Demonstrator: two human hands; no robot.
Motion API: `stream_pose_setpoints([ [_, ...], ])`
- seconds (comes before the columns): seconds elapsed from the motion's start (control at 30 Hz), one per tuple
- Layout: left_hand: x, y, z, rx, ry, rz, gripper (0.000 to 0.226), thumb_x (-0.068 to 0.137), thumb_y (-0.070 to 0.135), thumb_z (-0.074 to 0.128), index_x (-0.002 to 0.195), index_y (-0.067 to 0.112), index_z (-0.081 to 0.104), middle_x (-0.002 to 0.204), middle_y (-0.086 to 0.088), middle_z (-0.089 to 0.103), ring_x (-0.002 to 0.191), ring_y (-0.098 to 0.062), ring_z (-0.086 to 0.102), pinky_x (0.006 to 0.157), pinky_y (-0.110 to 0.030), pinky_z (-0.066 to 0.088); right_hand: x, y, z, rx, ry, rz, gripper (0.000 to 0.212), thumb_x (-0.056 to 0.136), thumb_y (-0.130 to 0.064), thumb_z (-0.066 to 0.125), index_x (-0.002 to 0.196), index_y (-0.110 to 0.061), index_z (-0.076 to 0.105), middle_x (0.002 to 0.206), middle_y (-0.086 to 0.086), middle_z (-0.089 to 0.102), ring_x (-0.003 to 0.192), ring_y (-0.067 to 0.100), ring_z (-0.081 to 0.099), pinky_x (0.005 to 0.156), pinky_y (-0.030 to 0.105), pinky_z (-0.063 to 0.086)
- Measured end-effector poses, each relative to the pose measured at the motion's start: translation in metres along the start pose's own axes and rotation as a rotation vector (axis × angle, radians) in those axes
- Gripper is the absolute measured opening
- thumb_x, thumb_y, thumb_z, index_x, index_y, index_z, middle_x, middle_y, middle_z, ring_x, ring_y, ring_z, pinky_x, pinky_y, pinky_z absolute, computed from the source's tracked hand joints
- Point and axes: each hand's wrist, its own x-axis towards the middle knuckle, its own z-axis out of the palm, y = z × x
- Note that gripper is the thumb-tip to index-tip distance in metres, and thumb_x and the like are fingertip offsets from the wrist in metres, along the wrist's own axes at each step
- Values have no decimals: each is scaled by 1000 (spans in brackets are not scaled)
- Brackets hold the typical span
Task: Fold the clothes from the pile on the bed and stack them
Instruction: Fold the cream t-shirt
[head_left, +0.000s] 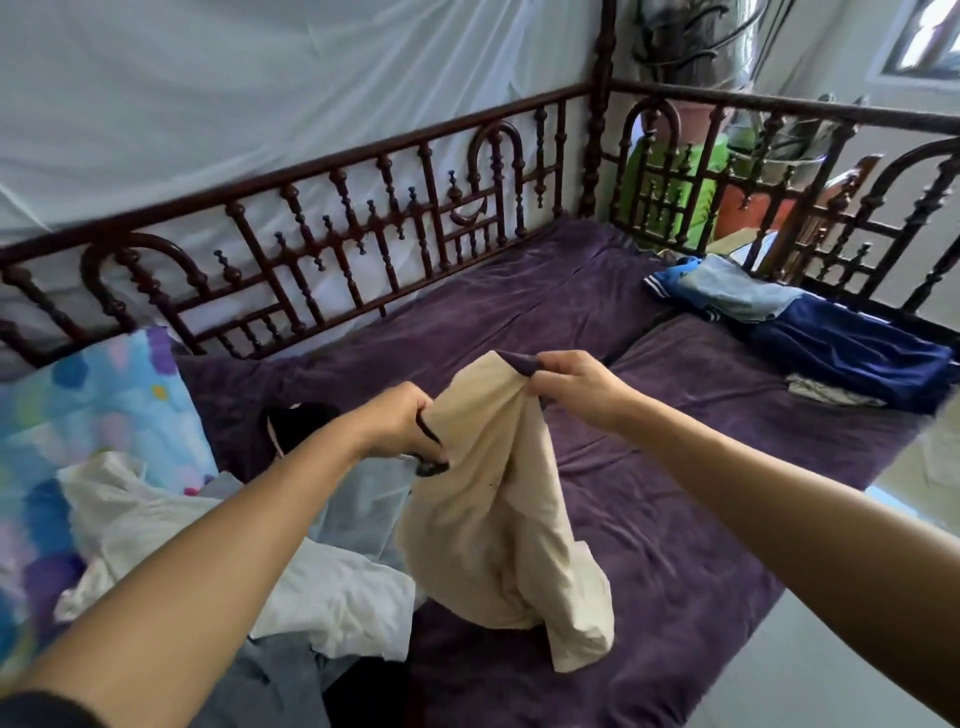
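Item: cream garment (498, 499), hanging at centre over the purple bed (675, 493). I pinch its top edge with my left hand (400, 423) and my right hand (569, 387), the two held apart. Unfolded pile (322, 587): 8 o'clock. Folded blue stack (831, 343): 2 o'clock, by the rail.

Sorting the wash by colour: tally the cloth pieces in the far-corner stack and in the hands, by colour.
Cream cloth garment, held up: 1
Dark navy folded garment: 1
Pale grey-blue folded garment: 1
Bright blue white-striped piece: 1
White patterned cloth: 1
Total: 5
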Motion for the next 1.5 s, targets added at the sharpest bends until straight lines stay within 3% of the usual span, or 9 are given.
stream_pose_setpoints([
  [0.23, 8, -6, 34, -384, 245, 19, 18, 89, 9, 62, 73, 11, 53, 64, 1, 46, 59, -8, 40, 54, -19, 34, -21, -7, -28, 304, 127, 181, 26, 83, -3, 52, 65, -17, 64, 62, 0, 57, 57, 16, 51, 54, 25, 40],
  [0.37, 13, 14, 23, -418, 368, 145, 17, 92, 18, 61, 84, 5, 53, 65, -6, 48, 60, -13, 42, 57, -28, 36, -30, -8, -44, 490, 86, 237, 30, 79, 3, 60, 103, -14, 67, 87, 7, 66, 73, 20, 63, 63, 31, 52],
  [0.53, 2, 22, 24, -445, 207, 205, 45, 78, 43, 73, 87, 3, 56, 70, -8, 55, 62, -16, 47, 58, -30, 38, -35, -17, -57, 23, 105, 240, 21, 79, -15, 76, 98, -5, 73, 95, 13, 73, 79, 23, 70, 77, 38, 59],
  [0.73, 5, -31, 32, 315, 77, -32, 27, 64, 30, 81, 60, 13, 60, 64, -1, 61, 67, -18, 61, 55, -30, 41, -32, -26, -80, -11, 399, 92, 10, 84, -28, 73, 82, -18, 71, 83, 6, 67, 77, 21, 64, 80, 42, 56],
  [0.83, 3, -47, 7, 286, 167, -85, 28, 73, 23, 76, 53, 20, 56, 59, 1, 57, 60, -18, 59, 48, -24, 40, -35, -26, -74, 13, 365, 61, 11, 89, -21, 67, 79, -19, 67, 72, 3, 56, 68, 19, 54, 64, 36, 48],
  [1.03, -6, -81, -68, -362, 524, -67, 6, 86, 8, 66, 86, 14, 69, 80, -12, 66, 72, -22, 58, 58, -26, 47, -39, -31, -74, 269, 125, 115, 13, 83, 2, 66, 88, -9, 71, 76, 7, 67, 71, 20, 62, 65, 29, 56],
  [1.23, -23, -36, -119, -94, 790, 169, 10, 91, 6, 59, 98, 12, 62, 74, -7, 57, 64, -14, 48, 54, -18, 40, -45, -48, -75, 391, -284, 131, 51, 70, 9, 60, 119, -5, 65, 100, 15, 65, 73, 20, 63, 62, 26, 55],
  [1.4, -14, 12, -144, 72, 865, 186, 16, 88, 1, 49, 73, 5, 54, 64, -8, 46, 56, -16, 38, 51, -27, 33, -47, -48, -80, 367, -366, 137, 53, 55, 5, 69, 107, 3, 60, 92, 17, 58, 75, 22, 60, 63, 25, 55],
  [1.5, 14, 42, -138, 148, 869, 203, 16, 85, -5, 49, 82, 1, 63, 80, -19, 60, 79, -32, 56, 67, -29, 41, -50, -40, -92, 362, -356, 185, 35, 67, -3, 77, 98, 2, 61, 84, 13, 64, 67, 18, 65, 58, 23, 56],
])
